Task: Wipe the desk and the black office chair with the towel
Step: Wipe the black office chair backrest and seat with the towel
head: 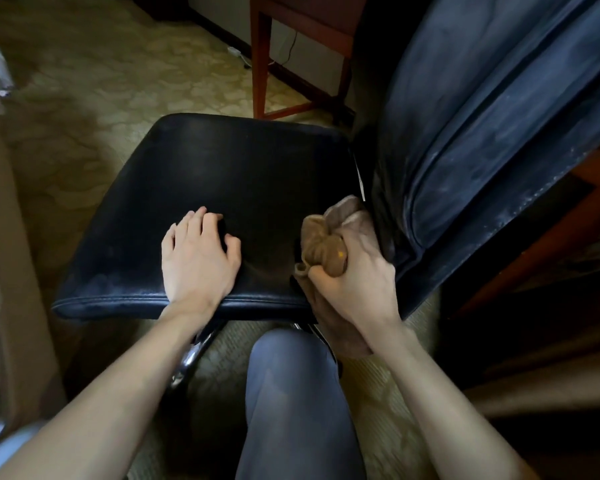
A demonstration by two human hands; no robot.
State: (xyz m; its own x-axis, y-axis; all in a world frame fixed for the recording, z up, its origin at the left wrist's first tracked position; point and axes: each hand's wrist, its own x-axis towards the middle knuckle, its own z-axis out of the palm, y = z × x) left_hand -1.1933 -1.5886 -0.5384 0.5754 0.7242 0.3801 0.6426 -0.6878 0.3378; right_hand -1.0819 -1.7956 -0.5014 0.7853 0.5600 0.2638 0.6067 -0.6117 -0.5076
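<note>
**Your knee at the chair, towel in your right grip**

Head view: your knee (291, 393), in grey trousers, sits lowest in frame, just in front of the seat's near edge, with both bare forearms reaching forward on either side of it. Your left hand (198, 258) lies flat on the black seat (229, 174), palm down near the front edge. Its fingers are spread and lightly bent, and that grip is apart, holding nothing.

Over to your right hand (357, 282): its grip is clamped on the brown towel (326, 237). The cloth is bunched into a wad that bulges out ahead of your fist, and more of it hangs below your wrist. The wad sits at the seat's rear right corner, pressed into the gap where the seat meets the backrest (482, 133).

That backrest rises on the right of frame, dark padded leather with dusty, pale-looking panels and a scuffed, flaking edge. Below the seat, a chrome leg (194, 348) of the chair base shows beside your knee.

Beyond the seat, patterned yellow-green carpet (118, 71) runs out to the reddish wooden bench (258, 64). You can see its legs and the underside of a drawer, well apart from both hands. A cable trails along the floor by the wall behind it.
</note>
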